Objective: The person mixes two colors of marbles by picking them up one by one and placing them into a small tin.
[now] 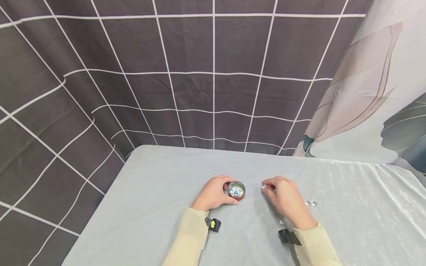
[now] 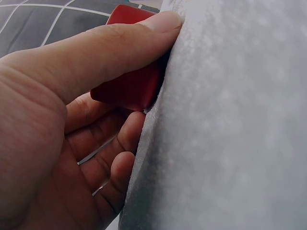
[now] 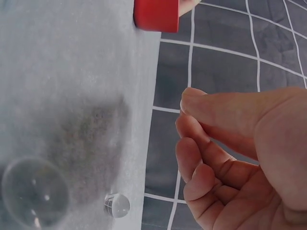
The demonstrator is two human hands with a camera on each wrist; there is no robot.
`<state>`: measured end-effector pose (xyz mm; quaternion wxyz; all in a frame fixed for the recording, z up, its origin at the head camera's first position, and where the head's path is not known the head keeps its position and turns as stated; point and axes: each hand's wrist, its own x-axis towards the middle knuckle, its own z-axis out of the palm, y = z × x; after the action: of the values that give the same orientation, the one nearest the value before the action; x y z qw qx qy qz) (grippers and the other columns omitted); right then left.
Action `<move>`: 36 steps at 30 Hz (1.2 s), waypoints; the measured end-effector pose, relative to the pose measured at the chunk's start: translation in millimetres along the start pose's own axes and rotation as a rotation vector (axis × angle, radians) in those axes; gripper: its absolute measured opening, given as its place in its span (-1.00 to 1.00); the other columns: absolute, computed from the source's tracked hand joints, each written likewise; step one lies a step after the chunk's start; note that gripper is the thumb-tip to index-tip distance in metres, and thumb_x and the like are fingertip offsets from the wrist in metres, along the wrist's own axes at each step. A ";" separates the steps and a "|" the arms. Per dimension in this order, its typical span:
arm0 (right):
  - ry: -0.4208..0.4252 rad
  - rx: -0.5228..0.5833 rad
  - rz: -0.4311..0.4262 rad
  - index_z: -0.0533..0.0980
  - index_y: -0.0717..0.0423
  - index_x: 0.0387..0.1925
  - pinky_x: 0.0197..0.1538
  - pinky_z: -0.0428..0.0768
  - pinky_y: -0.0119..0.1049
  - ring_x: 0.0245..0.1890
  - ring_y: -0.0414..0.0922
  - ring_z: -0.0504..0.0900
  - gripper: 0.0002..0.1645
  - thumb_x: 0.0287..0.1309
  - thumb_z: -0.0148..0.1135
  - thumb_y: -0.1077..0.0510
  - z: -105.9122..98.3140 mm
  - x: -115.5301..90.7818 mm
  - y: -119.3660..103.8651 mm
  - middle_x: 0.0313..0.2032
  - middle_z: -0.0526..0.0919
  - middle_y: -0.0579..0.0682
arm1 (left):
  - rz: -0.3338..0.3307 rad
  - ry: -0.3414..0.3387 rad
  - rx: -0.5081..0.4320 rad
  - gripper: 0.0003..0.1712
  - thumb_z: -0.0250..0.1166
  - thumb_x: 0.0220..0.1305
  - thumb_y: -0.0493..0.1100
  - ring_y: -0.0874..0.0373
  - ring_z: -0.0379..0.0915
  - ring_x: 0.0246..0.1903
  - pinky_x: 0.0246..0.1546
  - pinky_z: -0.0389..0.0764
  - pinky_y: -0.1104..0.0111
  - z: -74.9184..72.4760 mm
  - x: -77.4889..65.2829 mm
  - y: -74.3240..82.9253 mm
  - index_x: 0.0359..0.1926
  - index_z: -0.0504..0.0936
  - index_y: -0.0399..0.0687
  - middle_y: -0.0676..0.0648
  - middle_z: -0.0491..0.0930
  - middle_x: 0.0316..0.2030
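Observation:
A small round red container [image 1: 242, 197] stands on the pale cloth, several clear pieces lying inside its silvery interior. My left hand [image 1: 213, 194] grips it from the left, thumb [image 2: 165, 21] along the near side and fingers behind. Its red outer wall [image 2: 127, 86] also shows in the left wrist view. To the right of the container, apart from it, my right hand [image 1: 287, 199] pinches a clear glass bead [image 1: 263, 186] between thumb and fingertips, just above the cloth. In the right wrist view the fingertips [image 3: 194, 98] hide that bead.
A loose clear bead [image 1: 282, 221] lies beneath the right wrist, and two more beads [image 1: 314, 204] sit to the right of that hand. Pale velvety cloth [image 1: 149, 184] covers the table. Behind hang a dark grid-patterned curtain [image 1: 193, 44] and a leaf-print curtain [image 1: 359, 122].

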<state>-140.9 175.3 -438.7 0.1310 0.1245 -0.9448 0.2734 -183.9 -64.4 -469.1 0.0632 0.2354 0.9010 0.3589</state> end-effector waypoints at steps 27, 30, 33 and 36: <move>0.022 0.001 -0.069 0.73 0.20 -0.26 -0.20 0.59 -0.09 -0.33 -0.07 0.65 -0.83 0.04 0.45 0.34 8.5 0.3 -12.7 -0.33 0.72 0.01 | 0.008 0.007 0.011 -0.31 0.70 -0.20 -0.04 0.30 0.47 -0.22 -0.06 0.49 0.38 1.3 0.5 -0.2 0.06 0.70 0.02 0.12 0.65 -0.14; 0.018 0.000 -0.070 0.73 0.20 -0.26 -0.20 0.59 -0.09 -0.33 -0.08 0.65 -0.83 0.04 0.46 0.33 9.7 0.1 -14.6 -0.32 0.73 0.01 | 0.000 0.004 0.004 -0.31 0.70 -0.20 -0.04 0.31 0.45 -0.25 -0.09 0.49 0.39 1.6 0.5 -0.5 0.05 0.70 0.02 0.14 0.62 -0.18; 0.013 -0.004 -0.078 0.73 0.20 -0.25 -0.21 0.60 -0.10 -0.34 -0.08 0.65 -0.82 0.03 0.47 0.32 11.5 0.1 -16.3 -0.33 0.72 0.01 | -0.010 0.001 0.000 -0.31 0.70 -0.20 -0.03 0.30 0.43 -0.27 -0.11 0.49 0.40 1.7 0.4 -0.2 0.05 0.70 0.01 0.15 0.60 -0.22; 0.014 -0.003 -0.090 0.72 0.19 -0.26 -0.20 0.61 -0.10 -0.33 -0.08 0.65 -0.81 0.01 0.49 0.33 13.1 -0.3 -18.4 -0.33 0.72 0.01 | -0.015 -0.002 0.003 -0.31 0.70 -0.20 -0.03 0.30 0.43 -0.26 -0.11 0.49 0.39 1.6 0.0 0.0 0.05 0.70 0.01 0.15 0.60 -0.21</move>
<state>-137.3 153.1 -440.6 0.1498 0.1647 -0.9377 0.2668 -183.5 -63.4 -470.3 0.0665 0.2289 0.9032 0.3569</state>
